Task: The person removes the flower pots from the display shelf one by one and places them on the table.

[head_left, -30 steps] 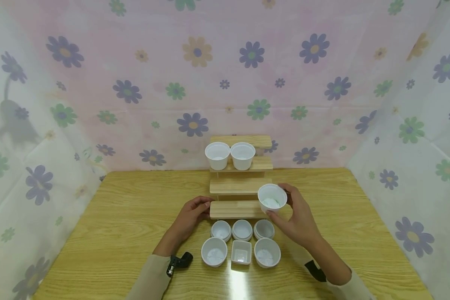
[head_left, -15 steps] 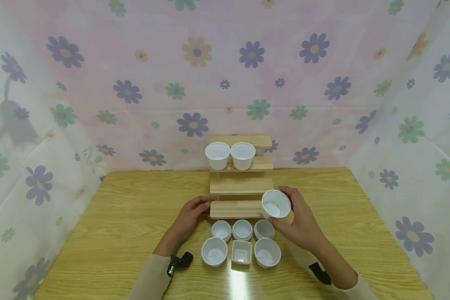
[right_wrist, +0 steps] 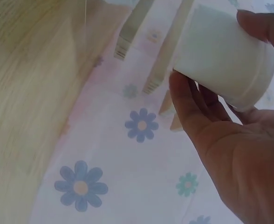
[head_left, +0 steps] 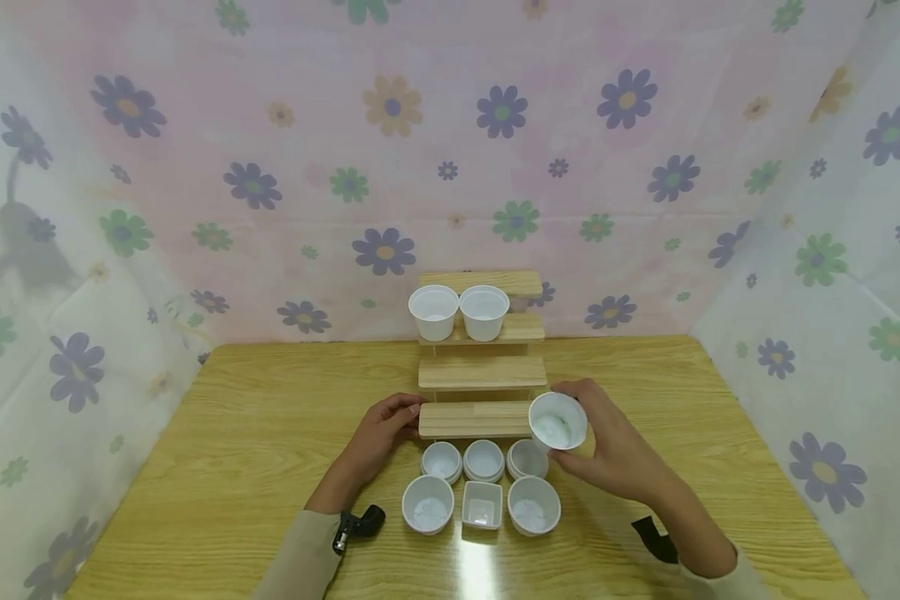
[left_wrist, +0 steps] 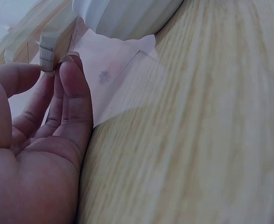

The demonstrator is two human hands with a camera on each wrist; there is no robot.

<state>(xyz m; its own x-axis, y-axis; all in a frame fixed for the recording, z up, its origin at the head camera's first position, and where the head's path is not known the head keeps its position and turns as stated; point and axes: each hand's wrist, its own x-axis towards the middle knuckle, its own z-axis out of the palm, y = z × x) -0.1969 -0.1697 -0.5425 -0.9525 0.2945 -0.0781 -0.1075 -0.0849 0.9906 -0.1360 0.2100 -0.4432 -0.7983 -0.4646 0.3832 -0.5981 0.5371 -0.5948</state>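
My right hand [head_left: 607, 446] grips a round white plastic cup [head_left: 557, 422], its thumb and fingers on opposite sides. In the right wrist view the same cup [right_wrist: 225, 51] is tilted, and it hangs off the right end of the lowest step. That step belongs to a tiered wooden stand [head_left: 472, 420]. At its left end, my left hand [head_left: 375, 435] pinches the board; in the left wrist view thumb and fingers meet on the board's edge [left_wrist: 48, 49]. Two white cups stand side by side on an upper step, the left one [head_left: 433, 312] touching the right one [head_left: 484, 312].
Before the stand is a row of small round white pots [head_left: 484, 460]. Nearer me are a square white pot [head_left: 483, 505] between two larger round pots [head_left: 428, 504] on the wooden table [head_left: 270, 433]. Flowered cloth [head_left: 307, 208] hangs behind and on both sides.
My right hand has moved the cup a little right and toward me, away from the front of the lowest step, changing its tilt. My left hand stays at the stand.
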